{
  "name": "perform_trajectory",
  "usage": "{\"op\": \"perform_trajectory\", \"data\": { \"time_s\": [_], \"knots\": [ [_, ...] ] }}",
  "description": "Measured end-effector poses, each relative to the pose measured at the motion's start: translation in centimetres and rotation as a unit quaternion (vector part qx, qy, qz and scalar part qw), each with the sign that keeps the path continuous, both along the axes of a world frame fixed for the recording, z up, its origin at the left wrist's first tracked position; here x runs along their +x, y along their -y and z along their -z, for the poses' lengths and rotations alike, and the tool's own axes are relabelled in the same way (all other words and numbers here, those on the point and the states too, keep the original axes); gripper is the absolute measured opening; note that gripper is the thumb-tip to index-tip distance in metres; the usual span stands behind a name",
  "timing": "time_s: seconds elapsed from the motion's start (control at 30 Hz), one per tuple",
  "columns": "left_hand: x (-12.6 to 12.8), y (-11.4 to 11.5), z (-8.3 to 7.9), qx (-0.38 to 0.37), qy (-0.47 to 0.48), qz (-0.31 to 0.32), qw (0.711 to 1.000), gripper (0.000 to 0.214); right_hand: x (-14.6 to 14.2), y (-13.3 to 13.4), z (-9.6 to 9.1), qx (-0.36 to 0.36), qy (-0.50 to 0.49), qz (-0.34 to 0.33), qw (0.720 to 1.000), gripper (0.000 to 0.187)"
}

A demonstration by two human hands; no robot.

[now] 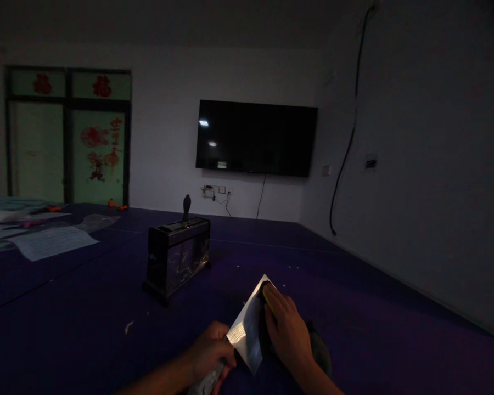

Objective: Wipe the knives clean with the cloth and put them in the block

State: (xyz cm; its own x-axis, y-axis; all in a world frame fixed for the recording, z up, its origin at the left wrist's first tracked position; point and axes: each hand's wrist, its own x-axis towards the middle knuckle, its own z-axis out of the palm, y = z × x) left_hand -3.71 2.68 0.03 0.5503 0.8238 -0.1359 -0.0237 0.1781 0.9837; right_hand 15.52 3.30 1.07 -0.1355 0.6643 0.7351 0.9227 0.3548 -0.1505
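My left hand (212, 348) is closed round the handle of a broad shiny cleaver (247, 329), whose blade slants up and away from me. My right hand (286, 329) lies flat on the blade, fingers together, pressing a yellow sponge or cloth (267, 294) against its upper end. A dark rag (319, 351) lies beneath my right wrist on the dark blue table (354, 329).
A dark knife block (177, 258) with one black handle sticking up stands just beyond the hands. Sheets of paper (51, 241) lie at the far left. A black television (255, 137) hangs on the white back wall, and a door with red decorations (99, 148) is on the left.
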Motion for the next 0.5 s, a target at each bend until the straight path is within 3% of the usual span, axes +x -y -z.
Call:
{"op": "perform_trajectory", "data": {
  "time_s": [0.33,0.5],
  "knots": [
    [0.09,0.11,-0.58,0.031,-0.006,0.011,0.999,0.01,-0.43,0.76,-0.81,0.009,0.032,-0.076,0.997,0.036],
    [0.06,0.11,-0.36,0.017,0.009,0.021,1.0,0.008,-0.58,0.84,-0.84,0.02,0.026,-0.075,0.997,0.036]
  ]
}}
